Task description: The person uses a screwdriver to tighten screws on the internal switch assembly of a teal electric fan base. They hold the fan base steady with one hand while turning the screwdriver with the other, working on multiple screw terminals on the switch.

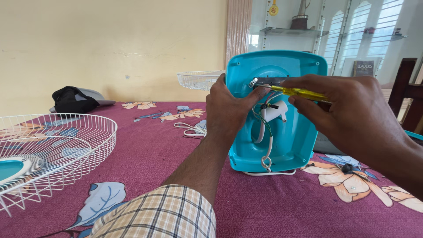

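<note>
Fingers of the right hand (352, 112) are pinched together on a yellow-handled screwdriver (304, 93), while the left hand (229, 108) clamps the edge of a turquoise fan base (295, 136).

Standing upright on its lower edge at the centre right of the frame, the fan base shows its hollow underside, with white and coloured wires (266, 128) hanging inside it. The screwdriver lies nearly level, its tip at a dark metal strip (269, 81) near the top of the base, where the left thumb also rests. A white wire fan guard (53, 150) lies at the lower left on the maroon flowered cloth (154, 154), a second guard (198, 79) sits behind the left hand, and a black bag (72, 100) is at the upper left by the wall.
</note>
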